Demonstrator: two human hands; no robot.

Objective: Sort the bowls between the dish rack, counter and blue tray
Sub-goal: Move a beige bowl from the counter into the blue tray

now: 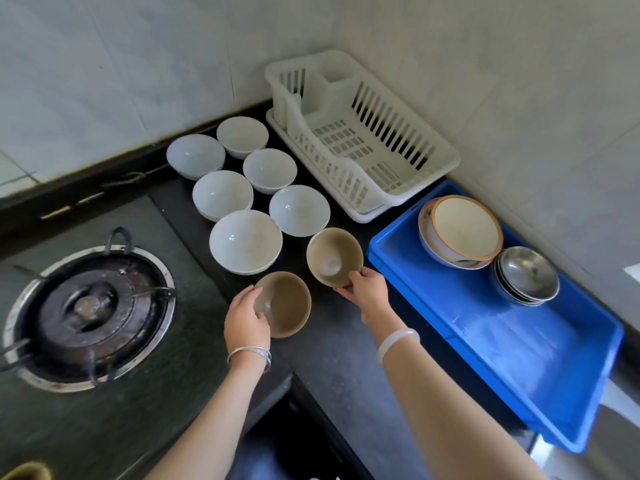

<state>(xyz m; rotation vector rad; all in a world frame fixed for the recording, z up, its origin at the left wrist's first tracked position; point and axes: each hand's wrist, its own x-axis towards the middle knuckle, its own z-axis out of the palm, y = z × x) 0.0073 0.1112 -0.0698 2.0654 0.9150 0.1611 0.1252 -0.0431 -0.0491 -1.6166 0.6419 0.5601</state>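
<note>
So I've got a brown bowl in each hand right now. My left hand (246, 318) is wrapped around the left rim of the nearer brown bowl (285, 304), and my right hand (367, 292) is pinching the near edge of the other brown bowl (334, 256), which sits at about 1 o'clock from the first one. Can't really tell if either is lifted or resting on the dark bench (332, 344).

Six white bowls (246, 241) are lined up in two rows running off toward 11 o'clock, all upright, packed close together. The white dish rack (362, 133) is up at 12 o'clock in the corner, nothing in it.

Over at 3 o'clock is the blue tray (519, 368), just beside the rack. In its far end there's a big patterned bowl (460, 232) with a brown rim, looks like a second one is nested under it, and a stack of steel bowls (526, 275) right next to it. Gas burner (88, 317) is at 9 o'clock.
</note>
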